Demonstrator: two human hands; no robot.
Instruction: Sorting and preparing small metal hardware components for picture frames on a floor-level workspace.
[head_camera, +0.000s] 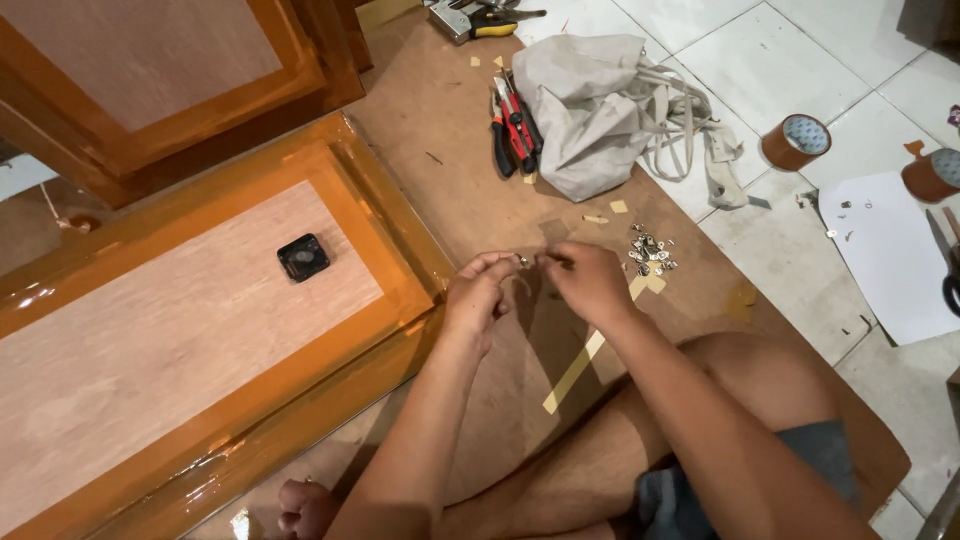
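A small metal piece (521, 260) sits pinched in the fingertips of your left hand (477, 295), held just above the brown board (440, 130) you sit on; your right hand (590, 282) meets it from the other side, fingers closed on something thin and dark, too small to make out; both hands nearly touch, fingertips together. Just beyond your right hand lies a little heap of metal fittings (650, 253); a strip of pale tape (585, 360) runs under your wrists. To your left, the orange-framed wooden panel (190, 330) carries a small black square object (302, 257); farther up, red-handled pliers (513, 125) lie beside a grey cloth bag (600, 105); brown tape rolls (797, 141) rest on the white tiles.
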